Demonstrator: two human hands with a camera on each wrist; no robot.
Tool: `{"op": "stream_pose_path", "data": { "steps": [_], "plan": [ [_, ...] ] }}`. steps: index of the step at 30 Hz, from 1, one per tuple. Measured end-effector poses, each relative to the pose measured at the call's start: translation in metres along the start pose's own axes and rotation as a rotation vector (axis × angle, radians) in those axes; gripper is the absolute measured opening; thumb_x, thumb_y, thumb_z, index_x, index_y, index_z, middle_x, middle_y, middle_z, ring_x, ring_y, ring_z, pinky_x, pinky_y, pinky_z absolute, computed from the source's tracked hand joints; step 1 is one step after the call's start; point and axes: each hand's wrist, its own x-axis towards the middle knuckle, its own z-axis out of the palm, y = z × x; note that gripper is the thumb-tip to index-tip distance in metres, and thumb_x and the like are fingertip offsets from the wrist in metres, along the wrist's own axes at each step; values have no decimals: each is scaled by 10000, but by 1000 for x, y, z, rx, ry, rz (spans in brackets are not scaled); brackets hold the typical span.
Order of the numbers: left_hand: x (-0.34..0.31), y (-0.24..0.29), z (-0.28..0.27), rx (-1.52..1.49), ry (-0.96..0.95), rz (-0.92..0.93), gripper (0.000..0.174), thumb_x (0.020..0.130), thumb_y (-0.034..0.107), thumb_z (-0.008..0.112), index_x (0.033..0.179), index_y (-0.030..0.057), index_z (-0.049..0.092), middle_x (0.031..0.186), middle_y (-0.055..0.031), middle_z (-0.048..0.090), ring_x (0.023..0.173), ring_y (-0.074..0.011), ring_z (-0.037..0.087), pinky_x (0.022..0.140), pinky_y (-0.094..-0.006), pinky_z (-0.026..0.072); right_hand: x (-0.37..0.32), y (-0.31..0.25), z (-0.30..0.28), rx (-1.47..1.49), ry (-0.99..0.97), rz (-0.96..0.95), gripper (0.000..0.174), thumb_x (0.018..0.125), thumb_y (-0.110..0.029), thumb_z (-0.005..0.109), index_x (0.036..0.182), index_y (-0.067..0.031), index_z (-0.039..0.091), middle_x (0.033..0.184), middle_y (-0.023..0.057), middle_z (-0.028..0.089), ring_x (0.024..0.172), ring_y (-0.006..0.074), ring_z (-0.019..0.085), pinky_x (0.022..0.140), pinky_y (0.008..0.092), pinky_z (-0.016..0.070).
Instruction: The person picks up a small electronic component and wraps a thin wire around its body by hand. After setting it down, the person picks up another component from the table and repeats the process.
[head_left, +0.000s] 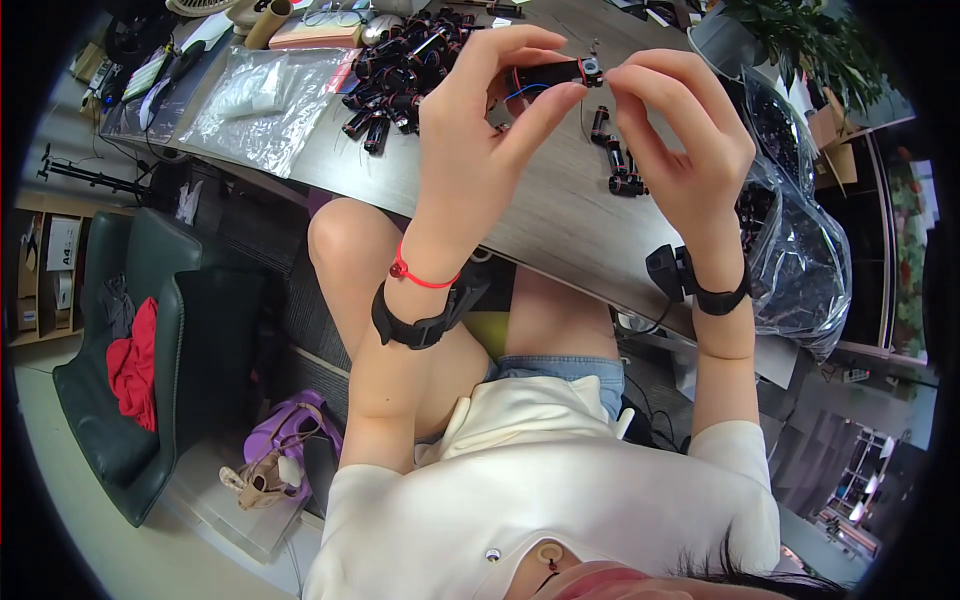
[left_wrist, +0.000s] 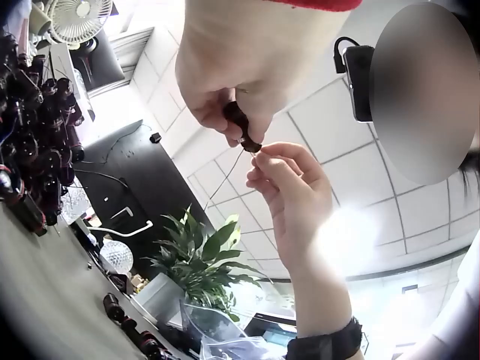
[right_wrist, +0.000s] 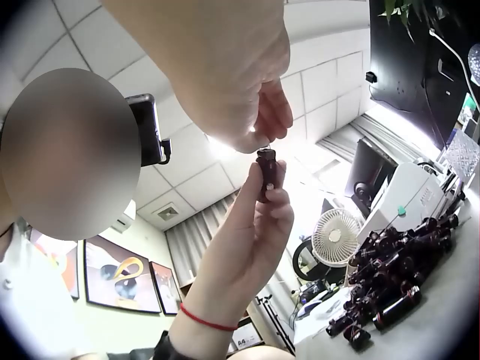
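Raised above the desk, my left hand (head_left: 465, 150) grips a small black cylinder (head_left: 545, 75) with a red ring, a metal-looking fitting at one end and a blue wire alongside. Thumb and fingers wrap its barrel, as the right wrist view shows of the cylinder (right_wrist: 265, 174). Right at the fitting end, my right hand (head_left: 690, 130) brings its thumb and forefinger tips together. In the left wrist view the right hand (left_wrist: 289, 184) pinches at the tip of the cylinder (left_wrist: 237, 120); its fingertips mostly hide the tiny part there. A thin dark wire hangs beside it.
A heap of similar black cylinders (head_left: 410, 65) covers the desk's back left, near a clear plastic bag (head_left: 265, 100). Several more cylinders (head_left: 615, 155) lie in a row under the right hand. A large clear bag (head_left: 800, 250) hangs at the right edge, below a potted plant (head_left: 820, 40).
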Motion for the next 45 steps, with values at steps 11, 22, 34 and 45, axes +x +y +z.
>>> {"op": "stream_pose_path", "data": {
  "steps": [11, 22, 34, 45],
  "plan": [
    [1, 2, -1, 364, 86, 223, 241, 770, 29, 749, 1002, 58, 691, 872, -37, 688, 726, -87, 611, 646, -202, 483, -3, -4, 1, -59, -57, 3, 243, 694, 102, 686, 906, -15, 663, 883, 93, 627, 750, 199, 632, 660, 254, 510],
    [2, 1, -4, 414, 95, 261, 257, 741, 25, 761, 987, 70, 702, 873, -50, 693, 730, -132, 634, 662, -230, 498, -2, -6, 2, -3, -83, 105, 244, 697, 95, 677, 913, -17, 659, 883, 87, 631, 748, 190, 632, 669, 254, 511],
    [1, -1, -3, 448, 111, 250, 246, 741, 45, 769, 973, 76, 692, 843, -28, 689, 653, -82, 586, 595, -196, 461, -2, -3, 1, 22, -136, 117, 241, 705, 96, 666, 921, -10, 656, 892, 84, 629, 757, 188, 634, 675, 249, 511],
    [2, -2, -4, 468, 121, 286, 229, 741, 43, 767, 954, 75, 687, 858, -11, 697, 641, -85, 572, 572, -203, 451, -3, -3, 1, 51, -155, 122, 242, 700, 100, 665, 914, -13, 656, 891, 89, 627, 754, 193, 633, 664, 251, 510]
  ]
}}
